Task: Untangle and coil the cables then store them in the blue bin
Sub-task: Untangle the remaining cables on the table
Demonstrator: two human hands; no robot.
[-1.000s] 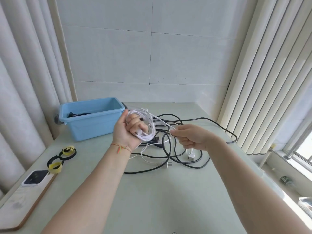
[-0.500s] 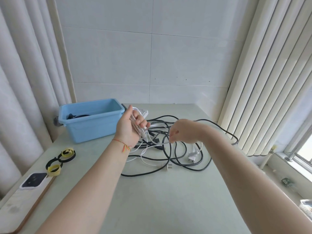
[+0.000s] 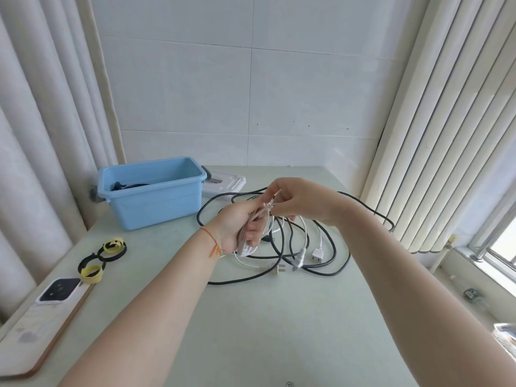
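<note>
- The left hand (image 3: 237, 227) is clenched around a bundle of white cable (image 3: 252, 233), its loops bunched in the palm and sticking out below the fist.
- The right hand (image 3: 296, 202) meets it from the far side, fingertips pinching a strand of that same cable at the top of the bundle, touching the left fingers.
- Step in hand, as I judge it: coiling the white cable, with the right hand laying another turn onto the bundle (untangling looks only partly done).
- Loose white cable hangs from the hands down to the table (image 3: 279, 317), ending in plugs (image 3: 317, 254) that lie just beyond and below the left fist.
- Black cables (image 3: 332, 241) sprawl in loops under and beyond both hands, crossing the white strands; which runs over which I cannot tell.
- The bin (image 3: 152, 191) sits to the left of and beyond the left hand, apart from it, with something dark already inside.
- Yellow-and-black straps (image 3: 111, 247) lie left of the left forearm, near the phone (image 3: 57, 290).
- Next move probably calls for drawing in the remaining white slack without dragging the black loops along, keeping the left grip firm so the turns do not spring loose.
- After that, a strap would likely have to be fetched, which means freeing one hand.
</note>
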